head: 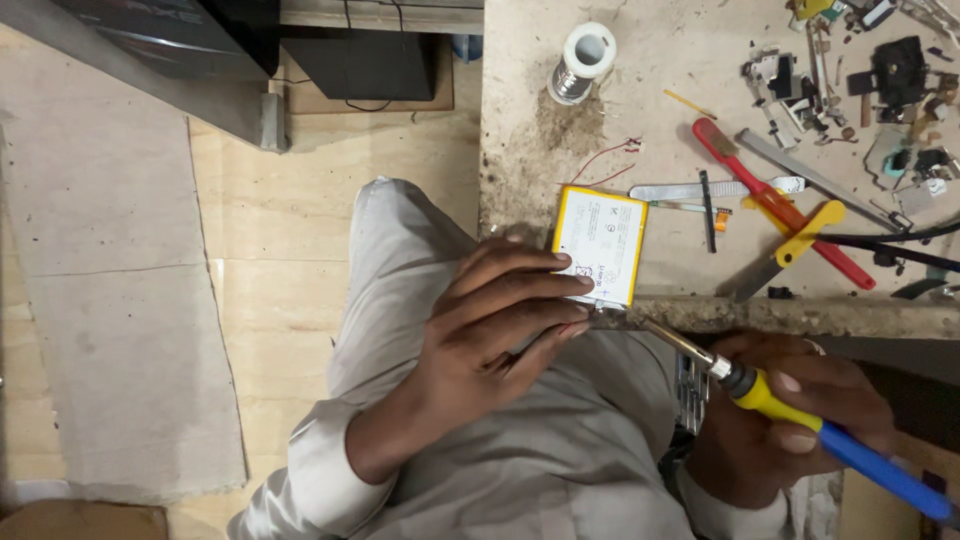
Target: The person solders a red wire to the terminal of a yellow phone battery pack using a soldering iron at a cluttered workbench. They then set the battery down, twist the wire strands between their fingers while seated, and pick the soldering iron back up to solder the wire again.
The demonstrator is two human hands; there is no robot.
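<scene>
A: Battery sits flat at the bench front edge, near corner jutting just past the lip. Left hand is curled down on that near corner, fingertips pinning it, nothing gripped in the palm

B: And the iron?

A: Iron is in the right hand, fist closed round the yellow/blue handle, tip touching the battery's near edge right beside the left fingertips. I'd say keep the tip angled away from those fingers & steady the wrist vs the bench lip, since hot metal and skin are v. close

B: Room to move?

A: Left of the bench is open floor, knee below, so the left elbow swings free. Solder spool stands well back. Right of the battery it's tight: tweezers, red screwdriver, yellow tool, then loose parts at far right. Handle hangs off the edge, so prob. pull back toward the lap, not sideways into clutter
</scene>
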